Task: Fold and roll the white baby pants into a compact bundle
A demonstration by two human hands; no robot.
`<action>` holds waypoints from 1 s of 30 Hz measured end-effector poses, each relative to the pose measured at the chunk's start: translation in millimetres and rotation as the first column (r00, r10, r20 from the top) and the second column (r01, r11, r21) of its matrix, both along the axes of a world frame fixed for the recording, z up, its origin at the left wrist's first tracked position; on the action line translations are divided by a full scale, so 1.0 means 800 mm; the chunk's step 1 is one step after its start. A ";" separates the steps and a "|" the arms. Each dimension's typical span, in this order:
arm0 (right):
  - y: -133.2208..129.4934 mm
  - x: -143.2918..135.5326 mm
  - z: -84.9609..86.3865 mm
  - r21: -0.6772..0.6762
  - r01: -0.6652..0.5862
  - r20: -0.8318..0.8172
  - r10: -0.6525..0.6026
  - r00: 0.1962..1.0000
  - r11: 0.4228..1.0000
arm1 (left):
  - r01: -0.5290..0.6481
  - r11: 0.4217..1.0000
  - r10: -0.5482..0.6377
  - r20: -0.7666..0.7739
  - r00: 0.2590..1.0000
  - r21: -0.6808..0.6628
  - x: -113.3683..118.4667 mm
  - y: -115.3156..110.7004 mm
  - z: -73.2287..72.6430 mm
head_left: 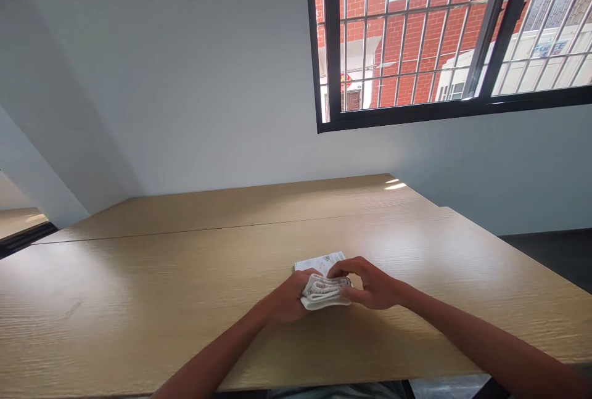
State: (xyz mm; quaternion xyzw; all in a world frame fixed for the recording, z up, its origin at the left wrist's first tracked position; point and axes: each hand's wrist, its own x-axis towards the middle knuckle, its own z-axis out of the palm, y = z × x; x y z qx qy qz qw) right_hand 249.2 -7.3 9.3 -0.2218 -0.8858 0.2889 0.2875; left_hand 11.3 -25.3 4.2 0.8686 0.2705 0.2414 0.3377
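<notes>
A folded white knit cloth [326, 293], perhaps a pair of socks, is held just above the table near its front edge. Its layers face me, and a ribbed, speckled part shows inside the outer fold. My left hand [291, 295] is closed around its left side, with the thumb on top. On the right side, my right hand [367, 285] pinches it between thumb and fingers. Behind the cloth lies a flat white printed packet or card [319, 262], partly hidden by my hands.
The light wood table [161, 300] has a seam across its far part. A pale wall [208, 78] stands behind it. At the upper right is a black-framed window [402, 106] with metal bars.
</notes>
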 end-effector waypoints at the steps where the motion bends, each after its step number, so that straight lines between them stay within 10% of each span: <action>1: 0.000 -0.001 0.001 -0.015 -0.013 -0.022 0.013 1.000 1.000 | -0.014 0.998 0.016 0.043 0.999 -0.053 0.001 0.000 0.001; 10: 0.012 -0.005 -0.007 -0.236 0.003 -0.077 -0.022 0.997 0.972 | -0.120 0.892 0.253 0.261 0.932 -0.435 0.000 0.020 -0.017; 17: 0.019 -0.007 -0.010 -0.303 0.131 -0.058 -0.155 0.986 0.944 | 0.068 0.626 0.383 0.382 0.841 -0.777 -0.001 0.020 -0.021; 24: 0.025 -0.006 -0.013 -0.438 0.056 0.038 -0.043 0.998 0.897 | 0.003 0.673 0.255 0.236 0.938 -0.740 -0.012 0.017 -0.016; 30: 0.014 -0.005 -0.007 -0.161 0.076 0.003 -0.076 0.997 0.984 | 0.026 0.730 0.150 0.197 0.969 -0.683 -0.013 0.016 -0.009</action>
